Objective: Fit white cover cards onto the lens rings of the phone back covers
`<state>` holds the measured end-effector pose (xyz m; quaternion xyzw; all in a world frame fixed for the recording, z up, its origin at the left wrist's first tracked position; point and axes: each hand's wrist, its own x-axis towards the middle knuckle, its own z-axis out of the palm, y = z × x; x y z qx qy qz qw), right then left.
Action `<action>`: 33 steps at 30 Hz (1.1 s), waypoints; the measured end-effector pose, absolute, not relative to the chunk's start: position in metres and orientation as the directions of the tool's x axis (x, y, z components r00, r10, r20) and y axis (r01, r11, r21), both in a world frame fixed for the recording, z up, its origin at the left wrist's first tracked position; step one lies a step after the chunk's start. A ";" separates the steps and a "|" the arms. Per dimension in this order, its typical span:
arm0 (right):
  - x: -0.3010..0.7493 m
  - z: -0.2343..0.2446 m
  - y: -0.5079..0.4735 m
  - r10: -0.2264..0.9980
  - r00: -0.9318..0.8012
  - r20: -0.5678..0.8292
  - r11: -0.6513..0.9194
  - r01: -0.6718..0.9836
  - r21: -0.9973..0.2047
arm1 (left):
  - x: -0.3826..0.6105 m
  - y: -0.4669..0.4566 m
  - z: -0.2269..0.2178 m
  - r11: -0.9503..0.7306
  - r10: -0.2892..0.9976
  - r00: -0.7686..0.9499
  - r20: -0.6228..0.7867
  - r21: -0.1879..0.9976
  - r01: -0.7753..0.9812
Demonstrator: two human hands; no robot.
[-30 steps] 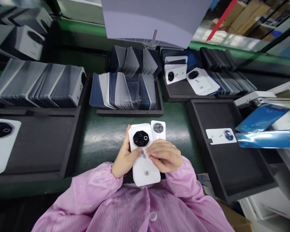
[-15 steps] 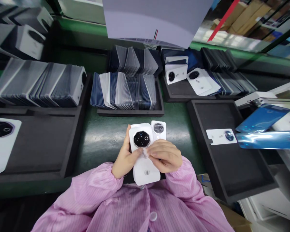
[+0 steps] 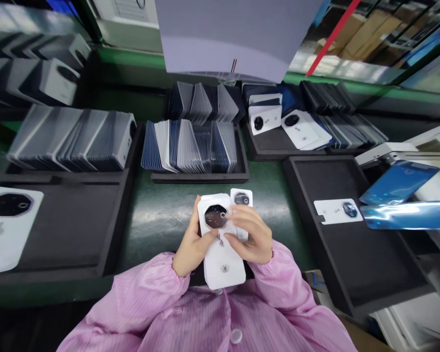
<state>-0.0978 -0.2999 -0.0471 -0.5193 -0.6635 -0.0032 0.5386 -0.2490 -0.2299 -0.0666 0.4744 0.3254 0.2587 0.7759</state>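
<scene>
My left hand [image 3: 190, 244] grips a white phone back cover [image 3: 222, 254] by its left edge, with the dark octagonal camera ring facing up. My right hand [image 3: 250, 234] rests over the cover's right side, its fingers reaching up beside the camera ring. A small white film card with a round lens cutout [image 3: 241, 198] sticks up behind the cover, under my right fingers. Both hands are held over the green bench [image 3: 161, 215], above my pink sleeves.
Black trays [image 3: 200, 176] hold upright rows of covers at the back. A black foam tray [image 3: 352, 254] at the right carries one film card [image 3: 338, 211]. Blue glossy covers [image 3: 399, 181] lie at far right. A white cover [image 3: 7, 230] lies on the left tray.
My right fingers have moved up from the cover's middle to beside the camera ring. The view has shifted slightly; the cover sits a little lower.
</scene>
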 end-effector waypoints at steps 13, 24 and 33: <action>-0.068 -0.046 -0.304 0.710 0.660 0.247 0.150 0.201 -0.968 | -0.243 -0.235 -0.055 0.660 0.632 0.662 -0.402 0.727 -0.188; -0.018 -0.092 -0.318 0.657 0.754 -0.011 -0.230 0.187 -0.955 | -0.249 -0.227 -0.041 0.647 0.682 0.564 -0.465 0.744 -0.169; -0.054 -0.061 -0.275 0.927 0.307 0.213 -0.238 0.925 -0.297 | -0.252 -0.230 -0.040 0.655 0.664 0.599 -0.447 0.734 -0.180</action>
